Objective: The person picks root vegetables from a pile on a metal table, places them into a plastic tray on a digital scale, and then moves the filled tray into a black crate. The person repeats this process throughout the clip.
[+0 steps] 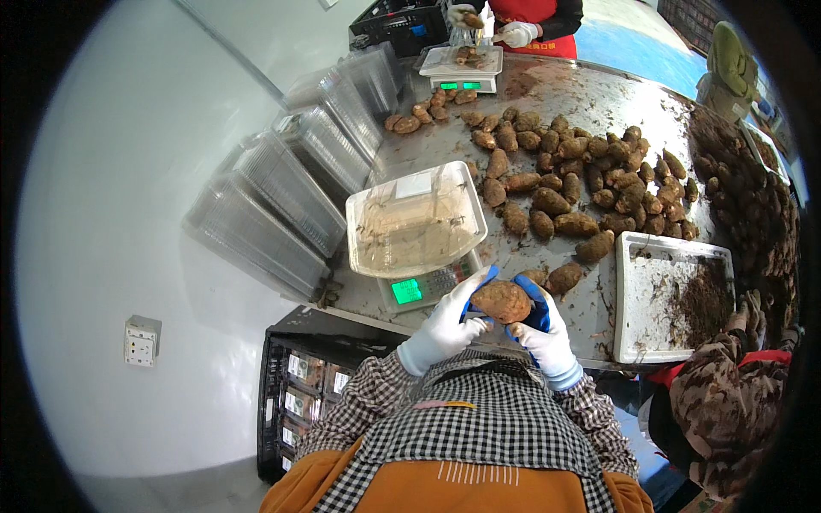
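A brown, oval taro-like tuber (500, 301) is held between my two gloved hands, just in front of the table's near edge. My left hand (449, 325), in a white and blue glove, grips its left side, and my right hand (543, 338) closes on its right. Behind them stands a scale (409, 291) with a lit green display and a dirty white pan (416, 214) on top, holding no tubers. Many soil-covered tubers (577, 224) lie spread over the metal table (539, 94) behind and to the right.
Clear plastic container stacks (256, 222) line the left side. A black crate (274, 385) sits low left. A dirt-strewn white tray (641, 299) lies right, beside a co-worker's camouflage sleeve (727, 410). Across the table, a gloved co-worker (534, 21) stands at another scale (462, 73).
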{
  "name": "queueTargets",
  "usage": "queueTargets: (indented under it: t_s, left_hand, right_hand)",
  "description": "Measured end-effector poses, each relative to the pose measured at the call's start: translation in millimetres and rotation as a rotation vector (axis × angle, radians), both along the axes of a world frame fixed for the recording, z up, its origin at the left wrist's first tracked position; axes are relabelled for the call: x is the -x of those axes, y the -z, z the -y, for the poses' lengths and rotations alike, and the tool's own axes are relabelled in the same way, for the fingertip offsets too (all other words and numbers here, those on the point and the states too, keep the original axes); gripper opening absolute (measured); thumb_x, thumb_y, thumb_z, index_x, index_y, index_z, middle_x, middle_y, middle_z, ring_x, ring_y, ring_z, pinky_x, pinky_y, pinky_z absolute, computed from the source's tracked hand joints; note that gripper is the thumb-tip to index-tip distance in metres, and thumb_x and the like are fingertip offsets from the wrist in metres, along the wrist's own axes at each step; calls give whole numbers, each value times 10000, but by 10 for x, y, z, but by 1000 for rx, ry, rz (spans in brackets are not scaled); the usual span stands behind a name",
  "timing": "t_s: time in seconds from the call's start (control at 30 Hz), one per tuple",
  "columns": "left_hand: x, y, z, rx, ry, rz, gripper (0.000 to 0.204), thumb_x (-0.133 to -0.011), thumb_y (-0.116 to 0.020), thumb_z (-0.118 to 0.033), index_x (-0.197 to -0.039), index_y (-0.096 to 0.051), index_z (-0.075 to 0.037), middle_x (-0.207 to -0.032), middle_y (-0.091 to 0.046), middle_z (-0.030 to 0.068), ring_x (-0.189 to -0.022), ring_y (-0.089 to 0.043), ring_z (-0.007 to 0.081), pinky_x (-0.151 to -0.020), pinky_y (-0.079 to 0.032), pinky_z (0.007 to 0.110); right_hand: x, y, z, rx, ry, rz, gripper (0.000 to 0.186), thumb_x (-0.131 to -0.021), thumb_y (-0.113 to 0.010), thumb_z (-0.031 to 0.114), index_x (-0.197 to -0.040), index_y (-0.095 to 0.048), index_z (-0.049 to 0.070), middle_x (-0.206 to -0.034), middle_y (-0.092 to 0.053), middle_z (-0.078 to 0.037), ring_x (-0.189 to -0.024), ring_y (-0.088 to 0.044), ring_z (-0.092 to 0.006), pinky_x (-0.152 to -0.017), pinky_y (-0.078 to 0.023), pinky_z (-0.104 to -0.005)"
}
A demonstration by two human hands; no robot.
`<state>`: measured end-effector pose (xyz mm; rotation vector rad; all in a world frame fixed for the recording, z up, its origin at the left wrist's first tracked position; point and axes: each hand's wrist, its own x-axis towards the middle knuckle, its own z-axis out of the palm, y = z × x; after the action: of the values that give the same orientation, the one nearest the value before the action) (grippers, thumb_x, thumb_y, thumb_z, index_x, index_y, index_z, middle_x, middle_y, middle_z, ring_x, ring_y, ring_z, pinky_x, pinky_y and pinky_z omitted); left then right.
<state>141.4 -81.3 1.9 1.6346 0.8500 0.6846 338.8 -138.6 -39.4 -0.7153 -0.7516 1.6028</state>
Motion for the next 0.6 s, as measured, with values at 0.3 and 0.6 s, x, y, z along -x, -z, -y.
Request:
queueTargets:
  t_s: [0.3,0.6]
  left_hand:
    - [90,-46,-37,307,-3,77,703,-865,-611,-14,-1497,-305,-16,-1222,-552,43,-902,-531,59,-848,-466,217]
    - [-1,112,-10,19,-188,163,736,-823,-706,-18,-1452,-325,2,-1327,-516,147,-1205,-536,216,-1018,-455,348]
  right_hand:
    - [149,187,-42,-103,134,17,749,-825,-732,-19,-1462,-341,11,-1411,-460,-117,-1276,-480,-222,-1068,-424,-361]
    - [378,77,-156,-160,93,282,721,-827,-688,-21,-1456,-334,-17,-1434,-442,-145,-1307,-459,-226,-1101,-384,-360]
